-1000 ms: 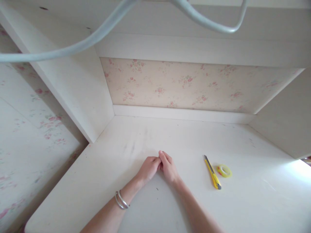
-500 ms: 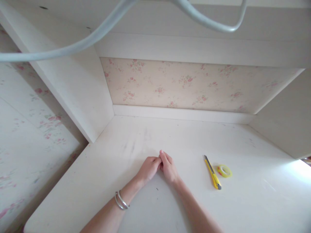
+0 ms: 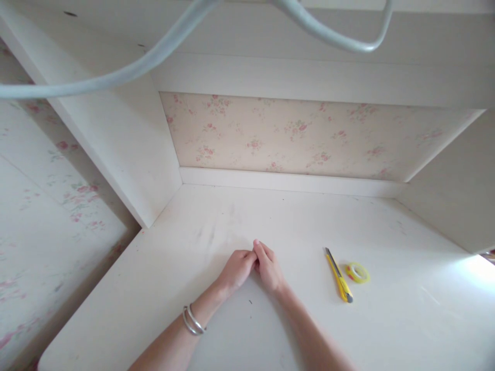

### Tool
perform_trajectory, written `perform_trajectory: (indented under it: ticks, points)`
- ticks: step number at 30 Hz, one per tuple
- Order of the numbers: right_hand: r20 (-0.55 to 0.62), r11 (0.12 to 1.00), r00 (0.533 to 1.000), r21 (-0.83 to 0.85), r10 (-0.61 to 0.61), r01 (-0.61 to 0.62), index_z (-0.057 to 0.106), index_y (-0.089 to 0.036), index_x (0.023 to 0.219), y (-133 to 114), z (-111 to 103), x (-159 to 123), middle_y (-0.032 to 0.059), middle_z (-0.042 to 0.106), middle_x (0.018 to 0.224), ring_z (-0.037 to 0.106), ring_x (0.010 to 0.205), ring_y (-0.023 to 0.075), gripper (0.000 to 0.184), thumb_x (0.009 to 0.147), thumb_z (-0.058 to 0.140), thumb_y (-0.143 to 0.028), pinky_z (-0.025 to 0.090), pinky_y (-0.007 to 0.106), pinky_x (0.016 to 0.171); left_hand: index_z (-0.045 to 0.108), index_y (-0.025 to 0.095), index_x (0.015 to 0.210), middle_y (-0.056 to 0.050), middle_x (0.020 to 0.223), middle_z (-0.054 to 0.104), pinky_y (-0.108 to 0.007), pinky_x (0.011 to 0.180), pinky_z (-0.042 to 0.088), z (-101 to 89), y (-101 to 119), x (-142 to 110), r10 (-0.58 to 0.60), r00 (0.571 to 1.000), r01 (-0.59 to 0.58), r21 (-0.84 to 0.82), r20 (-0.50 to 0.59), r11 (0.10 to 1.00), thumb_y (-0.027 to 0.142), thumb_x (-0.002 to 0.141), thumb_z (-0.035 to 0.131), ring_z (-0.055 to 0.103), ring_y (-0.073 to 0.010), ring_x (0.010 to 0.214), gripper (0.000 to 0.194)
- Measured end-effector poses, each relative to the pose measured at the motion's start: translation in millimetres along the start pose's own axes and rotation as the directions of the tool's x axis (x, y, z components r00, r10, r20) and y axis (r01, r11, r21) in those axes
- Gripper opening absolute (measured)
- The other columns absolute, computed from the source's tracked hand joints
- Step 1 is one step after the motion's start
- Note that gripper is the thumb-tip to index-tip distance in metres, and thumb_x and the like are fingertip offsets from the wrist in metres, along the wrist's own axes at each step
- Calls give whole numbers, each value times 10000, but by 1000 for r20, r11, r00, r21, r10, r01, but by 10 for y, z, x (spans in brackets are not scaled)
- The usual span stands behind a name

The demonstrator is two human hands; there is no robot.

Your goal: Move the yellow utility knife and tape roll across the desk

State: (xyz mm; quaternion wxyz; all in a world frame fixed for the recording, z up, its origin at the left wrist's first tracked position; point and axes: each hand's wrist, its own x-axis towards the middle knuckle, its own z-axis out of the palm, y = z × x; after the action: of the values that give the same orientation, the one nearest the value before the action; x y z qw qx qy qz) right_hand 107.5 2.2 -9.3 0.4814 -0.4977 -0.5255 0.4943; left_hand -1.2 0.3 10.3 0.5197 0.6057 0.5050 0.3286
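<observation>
One cutter [image 3: 340, 280] points blade-first away, slightly left, beside one tape roll [image 3: 363, 279]; left hand [image 3: 236, 269] and right hand [image 3: 270, 269], curled, clasp each other.

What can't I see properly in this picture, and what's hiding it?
All in the head view:
Palms of the left hand and right hand: hidden by the folded hands themselves.
Marking on the yellow tape roll: too small to read.
Pale tube: cut off by the left and top edges.
Brownish thing: cut off by the right edge.

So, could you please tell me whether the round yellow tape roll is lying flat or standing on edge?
Lying flat: the yellow tape roll shows its ring-shaped face turned upward.
</observation>
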Motion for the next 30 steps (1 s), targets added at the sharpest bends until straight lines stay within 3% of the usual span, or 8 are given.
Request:
perform_trajectory:
  ticks: [30]
  points:
    - [12, 1000, 1000, -16, 7, -7, 376, -211, 619, 6, -2, -4, -51, 318, 579, 304, 549, 111, 439, 868, 402, -572, 269, 238, 510, 471, 164, 526, 17, 548, 480, -247, 531, 269, 1, 34, -16, -26, 1000, 26, 3, -14, 1000, 350, 832, 379, 382, -111, 539, 369]
